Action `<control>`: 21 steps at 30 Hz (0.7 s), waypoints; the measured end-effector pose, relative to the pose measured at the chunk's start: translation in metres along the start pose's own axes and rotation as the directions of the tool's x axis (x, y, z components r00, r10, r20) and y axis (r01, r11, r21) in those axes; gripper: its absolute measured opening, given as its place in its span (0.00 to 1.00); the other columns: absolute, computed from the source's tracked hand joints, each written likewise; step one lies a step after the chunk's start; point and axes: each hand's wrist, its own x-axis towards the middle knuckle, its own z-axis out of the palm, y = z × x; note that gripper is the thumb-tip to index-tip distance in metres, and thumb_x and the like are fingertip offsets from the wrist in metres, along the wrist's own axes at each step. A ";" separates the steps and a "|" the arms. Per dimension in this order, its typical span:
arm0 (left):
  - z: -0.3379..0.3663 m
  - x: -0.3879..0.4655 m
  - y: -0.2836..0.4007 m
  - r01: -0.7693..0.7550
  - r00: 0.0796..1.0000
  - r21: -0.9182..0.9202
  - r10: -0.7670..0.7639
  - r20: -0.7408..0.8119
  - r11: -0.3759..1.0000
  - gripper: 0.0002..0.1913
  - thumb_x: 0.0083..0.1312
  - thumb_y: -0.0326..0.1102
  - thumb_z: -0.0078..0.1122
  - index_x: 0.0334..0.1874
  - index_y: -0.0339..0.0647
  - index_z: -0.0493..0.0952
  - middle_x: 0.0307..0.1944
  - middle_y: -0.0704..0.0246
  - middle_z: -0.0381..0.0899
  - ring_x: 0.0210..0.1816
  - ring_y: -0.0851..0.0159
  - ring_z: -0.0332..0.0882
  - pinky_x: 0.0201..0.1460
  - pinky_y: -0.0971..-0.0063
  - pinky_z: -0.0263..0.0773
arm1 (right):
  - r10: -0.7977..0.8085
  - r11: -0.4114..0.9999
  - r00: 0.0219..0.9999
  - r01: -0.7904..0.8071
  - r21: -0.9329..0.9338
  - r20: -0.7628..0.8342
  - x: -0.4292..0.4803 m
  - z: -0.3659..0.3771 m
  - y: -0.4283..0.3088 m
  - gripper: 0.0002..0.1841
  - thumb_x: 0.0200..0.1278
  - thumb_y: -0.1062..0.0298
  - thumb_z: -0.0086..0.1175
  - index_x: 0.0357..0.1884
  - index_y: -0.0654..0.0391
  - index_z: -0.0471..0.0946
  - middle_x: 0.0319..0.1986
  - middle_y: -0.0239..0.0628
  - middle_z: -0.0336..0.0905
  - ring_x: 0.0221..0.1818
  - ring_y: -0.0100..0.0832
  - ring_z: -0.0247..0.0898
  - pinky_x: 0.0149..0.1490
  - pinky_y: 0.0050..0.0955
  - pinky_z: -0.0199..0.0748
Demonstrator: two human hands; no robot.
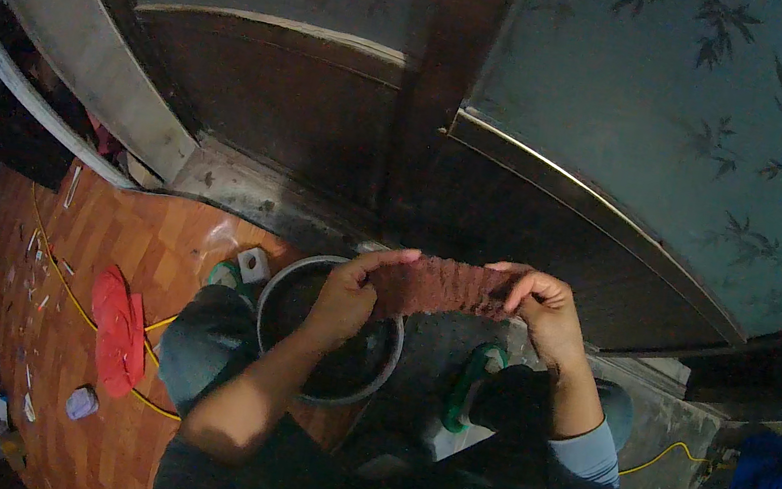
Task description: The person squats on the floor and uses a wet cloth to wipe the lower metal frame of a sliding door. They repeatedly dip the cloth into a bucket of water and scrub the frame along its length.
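Stretched between my two hands is a strip of dark reddish-brown, ribbed or gathered fabric [449, 285]. My left hand [349, 295] pinches its left end, with the index finger laid along the upper edge. At the right end, my right hand [549, 310] grips it between thumb and fingers. Below and partly behind my left hand stands a round basin [393, 374] with a pale rim. Its inside is dark, and what it holds cannot be made out. The fabric's left part overlaps the basin's upper right rim from this view.
Dark door panels [293, 86] with frosted, leaf-patterned glass [650, 131] rise ahead. On the wood-look floor at left lie a red cloth or bag [120, 333], a yellow cable [75, 300], a crumpled lilac item [82, 402] and small litter. A blue item [762, 478] lies far right.
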 end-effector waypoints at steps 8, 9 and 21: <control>0.004 -0.002 -0.007 0.467 0.847 -0.532 -0.529 0.041 0.706 0.18 0.74 0.36 0.35 0.59 0.36 0.70 0.56 0.65 0.75 0.56 0.64 0.74 0.62 0.66 0.68 | 0.322 0.933 0.924 -0.272 0.236 -0.209 0.002 0.013 0.017 0.14 0.71 0.67 0.39 0.51 0.56 0.75 0.44 0.31 0.78 0.45 0.26 0.74 0.48 0.26 0.72; 0.004 -0.003 -0.009 0.458 0.848 -0.581 -0.527 0.058 0.672 0.19 0.74 0.38 0.35 0.59 0.36 0.70 0.55 0.65 0.76 0.55 0.64 0.74 0.61 0.66 0.69 | 0.397 0.892 0.898 -0.329 0.311 -0.191 0.002 0.014 0.020 0.15 0.71 0.66 0.39 0.51 0.56 0.75 0.44 0.31 0.78 0.45 0.25 0.74 0.47 0.26 0.73; 0.043 -0.011 -0.015 0.427 0.903 -0.666 -0.320 0.286 0.611 0.30 0.75 0.53 0.33 0.70 0.38 0.55 0.68 0.64 0.60 0.69 0.62 0.58 0.72 0.66 0.53 | 0.267 0.957 0.961 -0.256 0.135 -0.074 -0.013 0.060 0.057 0.31 0.73 0.49 0.44 0.72 0.55 0.57 0.64 0.41 0.65 0.66 0.34 0.60 0.67 0.31 0.57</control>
